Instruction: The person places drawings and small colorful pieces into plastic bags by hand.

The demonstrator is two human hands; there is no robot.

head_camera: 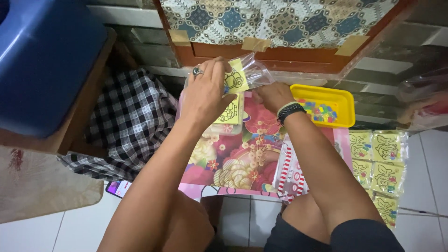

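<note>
The left hand (205,93) is pinching a yellow card (236,80) into a clear bag (254,72). The right hand (270,95) is gripping the bag just beside it. A slack bag mouth could be catching the card's corner.

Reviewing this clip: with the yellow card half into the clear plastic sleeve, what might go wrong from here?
1. The yellow printed card in the left hand may catch on the mouth of the clear plastic sleeve and bend, since the right hand holds the thin film from one side only.
2. The right forearm lies close to the yellow plastic tray of coloured beads; a sideways nudge might spill them.
</note>
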